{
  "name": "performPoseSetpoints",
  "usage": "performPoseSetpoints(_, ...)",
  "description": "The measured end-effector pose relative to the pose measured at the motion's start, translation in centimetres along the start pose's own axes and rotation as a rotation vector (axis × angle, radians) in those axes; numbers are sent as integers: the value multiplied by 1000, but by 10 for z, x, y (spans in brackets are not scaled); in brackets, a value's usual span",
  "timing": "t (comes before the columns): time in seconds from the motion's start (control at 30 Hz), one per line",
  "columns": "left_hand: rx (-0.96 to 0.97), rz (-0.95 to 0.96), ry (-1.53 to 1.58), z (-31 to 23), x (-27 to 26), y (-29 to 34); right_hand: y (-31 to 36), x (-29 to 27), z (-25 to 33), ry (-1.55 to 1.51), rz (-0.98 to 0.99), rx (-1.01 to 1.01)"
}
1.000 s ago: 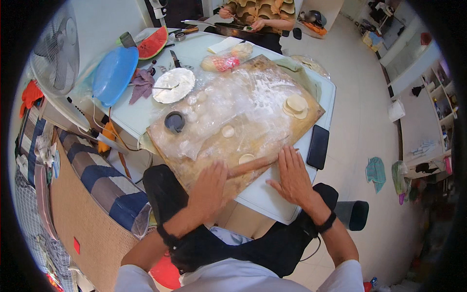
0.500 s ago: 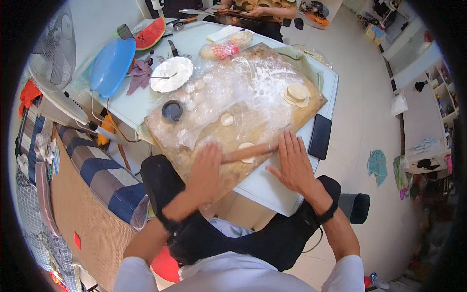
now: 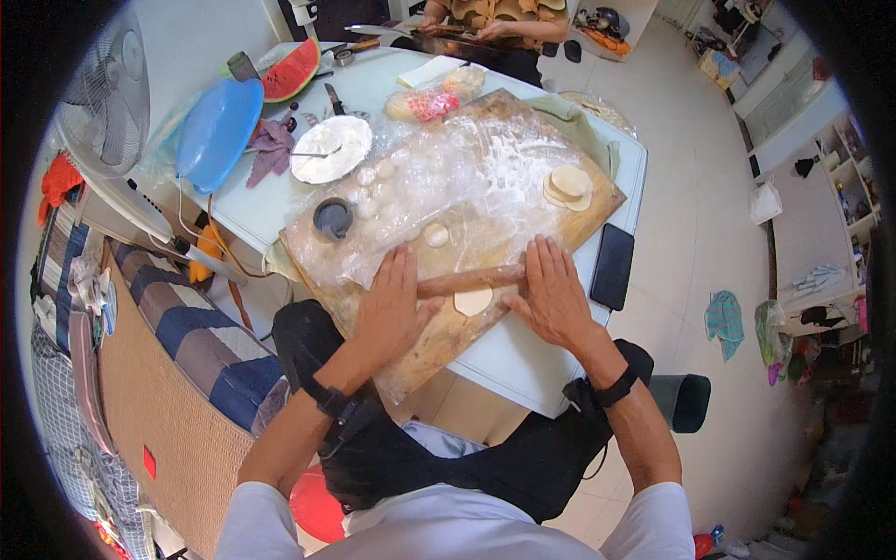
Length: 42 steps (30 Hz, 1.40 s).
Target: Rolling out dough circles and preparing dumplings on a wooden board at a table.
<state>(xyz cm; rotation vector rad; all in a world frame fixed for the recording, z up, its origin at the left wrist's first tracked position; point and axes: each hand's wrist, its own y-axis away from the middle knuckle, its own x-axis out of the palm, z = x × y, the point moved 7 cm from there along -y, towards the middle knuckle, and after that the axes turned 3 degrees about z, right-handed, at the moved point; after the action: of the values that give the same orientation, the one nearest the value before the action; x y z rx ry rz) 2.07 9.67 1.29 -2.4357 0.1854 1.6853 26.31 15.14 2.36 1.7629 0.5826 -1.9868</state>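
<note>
A wooden rolling pin lies across a floured wooden board. My left hand rests flat on its left end, fingers stretched forward. On the other end lies my right hand, also flat with straight fingers. A thin round dough wrapper sticks out from under the near side of the pin. Just beyond is a small flattened dough piece. Several rolled wrappers are stacked at the board's right corner. Clear plastic film covers more dough pieces on the left.
A dark grey cup stands on the board's left side, near a bowl of flour with a utensil. Farther back are a blue basin, cut watermelon and a knife. A black phone lies right. Another person sits opposite.
Both hands have pushed forward slightly, and the rolling pin has moved away from me over the wrapper. More of the wrapper now shows on the near side.
</note>
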Motion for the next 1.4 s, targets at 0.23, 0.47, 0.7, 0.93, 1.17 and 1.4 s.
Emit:
performPoseSetpoints(0.23, 90, 171, -45, -32, 11, 63, 48, -5, 20, -5, 44, -67)
performPoseSetpoints(0.47, 61, 121, -59, -21, 8, 40, 33, 5, 9, -48, 72, -18)
performPoseSetpoints(0.7, 40, 48, -56, -12, 3, 8, 23, 0, 6, 25, -5, -38)
performPoseSetpoints(0.93, 141, 209, -72, -36, 12, 56, 65, 1, 16, -14, 95, -51)
performPoseSetpoints(1.17, -27, 39, 15, -3, 0, -11, 9, 8, -2, -40, 42, -2)
performPoseSetpoints(1.4, 90, 137, -75, -23, 8, 33, 44, -8, 15, 34, 13, -81)
